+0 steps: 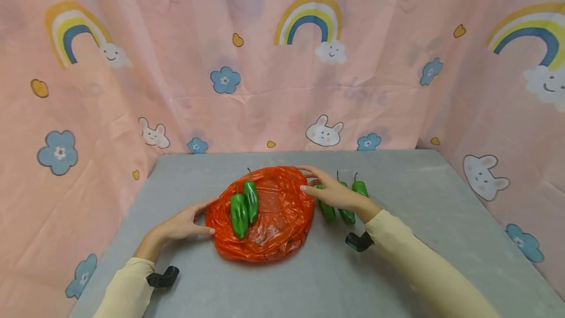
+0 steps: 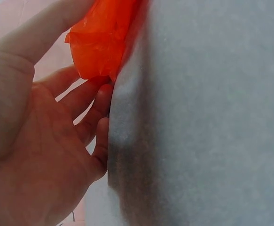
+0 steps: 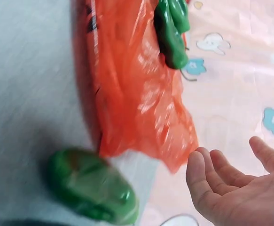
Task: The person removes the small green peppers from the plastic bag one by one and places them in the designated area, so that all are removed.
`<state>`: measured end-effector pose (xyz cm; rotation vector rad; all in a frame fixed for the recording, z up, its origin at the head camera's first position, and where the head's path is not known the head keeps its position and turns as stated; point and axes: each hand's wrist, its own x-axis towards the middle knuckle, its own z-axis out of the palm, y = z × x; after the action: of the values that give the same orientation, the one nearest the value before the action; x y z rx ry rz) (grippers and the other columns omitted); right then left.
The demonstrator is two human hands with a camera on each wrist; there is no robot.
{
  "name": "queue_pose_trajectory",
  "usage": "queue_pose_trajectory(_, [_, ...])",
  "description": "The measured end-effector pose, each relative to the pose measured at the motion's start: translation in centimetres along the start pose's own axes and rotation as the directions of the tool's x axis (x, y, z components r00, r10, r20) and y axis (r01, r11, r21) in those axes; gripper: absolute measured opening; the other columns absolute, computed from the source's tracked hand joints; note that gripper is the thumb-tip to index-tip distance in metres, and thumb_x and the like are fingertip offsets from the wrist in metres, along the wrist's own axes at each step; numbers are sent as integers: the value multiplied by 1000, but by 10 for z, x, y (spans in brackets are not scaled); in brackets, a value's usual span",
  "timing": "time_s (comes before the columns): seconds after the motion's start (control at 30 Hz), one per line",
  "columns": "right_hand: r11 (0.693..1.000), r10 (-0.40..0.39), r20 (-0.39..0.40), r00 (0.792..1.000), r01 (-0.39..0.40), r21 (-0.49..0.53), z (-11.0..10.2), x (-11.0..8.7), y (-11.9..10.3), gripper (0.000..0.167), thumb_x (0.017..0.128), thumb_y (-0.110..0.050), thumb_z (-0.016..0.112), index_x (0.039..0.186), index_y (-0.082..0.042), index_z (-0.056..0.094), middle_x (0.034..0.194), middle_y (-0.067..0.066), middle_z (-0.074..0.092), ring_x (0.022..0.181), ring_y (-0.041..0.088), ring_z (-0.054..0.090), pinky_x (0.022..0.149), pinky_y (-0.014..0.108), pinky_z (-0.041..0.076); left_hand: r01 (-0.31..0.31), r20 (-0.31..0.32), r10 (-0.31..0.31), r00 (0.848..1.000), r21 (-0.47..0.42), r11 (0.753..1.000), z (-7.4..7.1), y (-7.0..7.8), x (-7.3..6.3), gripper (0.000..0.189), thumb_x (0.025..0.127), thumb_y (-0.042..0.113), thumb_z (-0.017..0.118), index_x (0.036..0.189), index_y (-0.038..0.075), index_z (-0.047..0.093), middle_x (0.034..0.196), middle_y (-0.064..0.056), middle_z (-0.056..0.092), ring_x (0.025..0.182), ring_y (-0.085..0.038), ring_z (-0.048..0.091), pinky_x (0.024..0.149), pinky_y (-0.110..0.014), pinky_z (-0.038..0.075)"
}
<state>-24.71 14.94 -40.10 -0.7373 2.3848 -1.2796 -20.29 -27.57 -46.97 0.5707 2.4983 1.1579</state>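
Note:
A crumpled orange-red plastic bag lies spread on the grey table. Two green peppers rest side by side on its left half. At the bag's left edge is my left hand, its thumb and fingers spread apart and touching the plastic. In the left wrist view the bag passes between thumb and fingers. My right hand is at the bag's upper right edge with fingers loosely bent; in the right wrist view its palm faces the bag and holds nothing.
Three more green peppers lie right of the bag, one beside its edge and another farther right, partly behind my right forearm. A pink patterned curtain hangs behind and along both sides of the grey table.

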Motion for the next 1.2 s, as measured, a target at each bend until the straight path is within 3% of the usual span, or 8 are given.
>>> queue_pose_trajectory(0.37, [1000, 14, 109, 994, -16, 16, 20, 33, -21, 58, 106, -28, 52, 158, -14, 32, 160, 25, 32, 148, 49, 32, 116, 67, 34, -13, 19, 13, 1000, -8, 1000, -1, 3, 1, 92, 86, 32, 77, 158, 0, 28, 161, -26, 34, 148, -49, 30, 119, -67, 26])
queue_pose_trajectory(0.7, [1000, 24, 157, 987, -24, -4, 48, 63, -27, 55, 105, -29, 54, 156, -15, 38, 155, 22, 42, 139, 40, 46, 110, 57, 46, -13, 22, 13, 1000, -12, 1000, -3, 7, -2, 90, 86, 28, 77, 158, 1, 29, 161, -27, 34, 148, -51, 29, 118, -68, 27])
queue_pose_trajectory(1.03, [998, 37, 221, 975, -48, 47, 79, 83, -26, 54, 105, -19, 53, 156, -9, 38, 165, 17, 30, 150, 43, 34, 120, 56, 35, 18, 31, -18, 999, 2, 1000, -2, 4, 1, 92, 87, 33, 76, 159, 3, 28, 162, -25, 33, 149, -49, 29, 119, -67, 26])
queue_pose_trajectory(1.2, [999, 38, 222, 974, -38, -5, 88, 93, -26, 52, 105, -19, 54, 154, -10, 41, 164, 18, 32, 147, 42, 39, 118, 54, 39, 22, 22, -22, 999, 6, 1000, -3, 2, 1, 92, 87, 34, 76, 159, 5, 28, 163, -24, 32, 150, -48, 28, 119, -68, 26])
